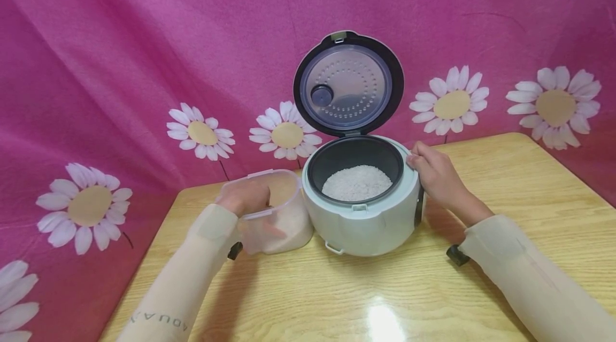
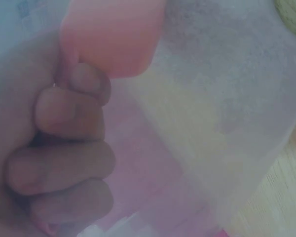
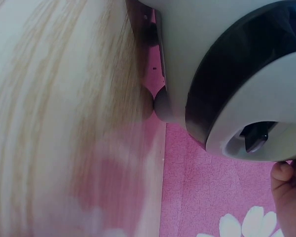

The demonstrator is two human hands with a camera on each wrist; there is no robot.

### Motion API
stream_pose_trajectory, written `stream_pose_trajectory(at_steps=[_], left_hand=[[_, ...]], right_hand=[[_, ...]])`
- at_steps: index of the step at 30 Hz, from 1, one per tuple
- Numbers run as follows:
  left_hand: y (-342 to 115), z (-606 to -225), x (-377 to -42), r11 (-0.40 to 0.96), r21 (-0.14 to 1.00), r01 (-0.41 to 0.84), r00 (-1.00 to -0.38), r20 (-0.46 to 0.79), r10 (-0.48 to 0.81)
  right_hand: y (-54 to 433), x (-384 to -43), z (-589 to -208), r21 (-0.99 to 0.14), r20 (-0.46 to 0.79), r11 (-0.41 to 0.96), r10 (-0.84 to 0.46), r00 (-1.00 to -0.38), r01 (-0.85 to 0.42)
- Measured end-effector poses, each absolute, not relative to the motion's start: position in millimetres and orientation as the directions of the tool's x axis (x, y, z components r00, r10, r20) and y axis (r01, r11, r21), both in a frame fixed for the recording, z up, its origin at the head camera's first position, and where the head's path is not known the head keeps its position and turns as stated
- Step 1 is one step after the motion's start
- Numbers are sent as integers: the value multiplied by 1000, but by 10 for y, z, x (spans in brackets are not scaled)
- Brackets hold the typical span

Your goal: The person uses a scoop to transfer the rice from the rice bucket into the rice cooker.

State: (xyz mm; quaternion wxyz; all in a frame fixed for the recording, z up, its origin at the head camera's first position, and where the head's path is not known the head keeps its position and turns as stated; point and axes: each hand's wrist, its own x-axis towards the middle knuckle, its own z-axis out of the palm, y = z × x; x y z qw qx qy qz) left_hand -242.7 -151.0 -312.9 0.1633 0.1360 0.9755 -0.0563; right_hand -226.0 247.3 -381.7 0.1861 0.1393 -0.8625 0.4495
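Observation:
My left hand (image 1: 247,197) reaches down inside a clear plastic container (image 1: 293,219) that holds white rice. Its fingers curl round the handle of a pink scoop (image 2: 116,37), whose colour shows through the container wall in the head view. To the right stands a pale green rice cooker (image 1: 361,230), its lid (image 1: 348,85) raised. White rice (image 1: 358,183) lies in the dark inner pot (image 1: 321,165). At the cooker's right rim, my right hand (image 1: 438,176) grips the edge, with fingertips bent against it; part of that hand is out of the right wrist view.
The wooden table (image 1: 313,294) carries both vessels, which stand side by side close together. A pink cloth (image 1: 231,37) printed with white daisies hangs behind and to the left. A small latch (image 1: 334,248) juts from the cooker's lower front.

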Motion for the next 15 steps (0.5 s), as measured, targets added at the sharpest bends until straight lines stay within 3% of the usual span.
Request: stream_pose_trajectory(at_steps=[9,15], left_hand=[[-1488,-3151,-2451,952,-36,302,-907,-319,276],[-1493,-3153,-2447,955,45,292,-909,-299,291]], right_hand=[[2472,-2253,-3813,-734,430,550,-77,-899,-398],[2471,-2259,-3814,-725,441,559,-72,-895,-402]])
